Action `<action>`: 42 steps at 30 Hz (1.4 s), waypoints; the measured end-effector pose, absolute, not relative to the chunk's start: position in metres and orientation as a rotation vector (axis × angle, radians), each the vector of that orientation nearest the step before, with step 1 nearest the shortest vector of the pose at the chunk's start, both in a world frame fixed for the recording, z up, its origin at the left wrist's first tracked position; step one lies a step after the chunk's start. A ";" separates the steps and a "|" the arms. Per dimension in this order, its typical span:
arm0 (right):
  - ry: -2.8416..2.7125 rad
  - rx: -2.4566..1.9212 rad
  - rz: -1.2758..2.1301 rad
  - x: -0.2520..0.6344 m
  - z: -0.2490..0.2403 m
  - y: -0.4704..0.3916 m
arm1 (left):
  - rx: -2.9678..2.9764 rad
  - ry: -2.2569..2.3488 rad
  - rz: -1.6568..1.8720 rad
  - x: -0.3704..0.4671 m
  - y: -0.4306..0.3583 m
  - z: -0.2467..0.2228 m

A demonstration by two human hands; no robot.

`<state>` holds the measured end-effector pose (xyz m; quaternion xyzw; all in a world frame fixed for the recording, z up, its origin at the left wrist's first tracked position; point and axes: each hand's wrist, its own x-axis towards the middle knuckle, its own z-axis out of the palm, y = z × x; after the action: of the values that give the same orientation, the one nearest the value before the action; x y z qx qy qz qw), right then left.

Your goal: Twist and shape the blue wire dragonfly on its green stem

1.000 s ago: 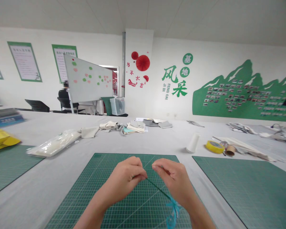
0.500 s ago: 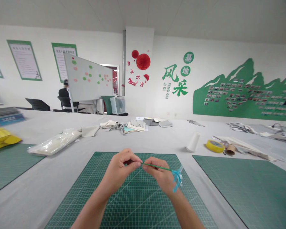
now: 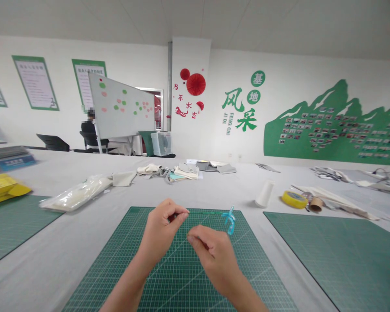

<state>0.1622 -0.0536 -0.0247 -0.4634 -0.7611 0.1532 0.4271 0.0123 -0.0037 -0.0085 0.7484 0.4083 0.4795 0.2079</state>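
Between thumb and fingers, my left hand (image 3: 162, 229) pinches the end of a thin green stem (image 3: 204, 212). The stem points right above the green cutting mat (image 3: 175, 277), with a shiny light-blue ribbon-like tuft (image 3: 229, 220) at its far end. My right hand (image 3: 214, 251) is below the stem and apart from it, thumb and fingertips pressed together. Whether anything small is between those fingertips is too small to tell.
More cutting mats (image 3: 338, 251) lie right and left. Behind are a white cone (image 3: 264, 194), yellow tape (image 3: 294, 199), a plastic-wrapped pack (image 3: 79, 193), a yellow box (image 3: 4, 189) and fabric pieces (image 3: 186, 170). A person (image 3: 88, 123) sits far back left.
My right hand has come off the stem and moved down. The stem and its blue tuft now stand higher and further left, held by my left hand alone.
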 end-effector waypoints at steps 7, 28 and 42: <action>-1.907 -1.160 0.120 0.170 -0.020 -0.063 | 2.207 1.165 1.292 0.018 -0.007 -0.009; -1.675 -1.143 0.675 0.221 -0.016 -0.030 | 2.297 0.737 0.911 0.016 -0.019 0.003; -1.680 -1.072 0.865 0.176 -0.050 -0.014 | 1.989 1.064 1.283 0.011 -0.001 -0.008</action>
<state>0.1755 -0.0144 -0.0495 -0.4365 -0.6843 0.3524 0.4659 0.0114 -0.0011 -0.0080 0.7380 0.3947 0.4761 0.2700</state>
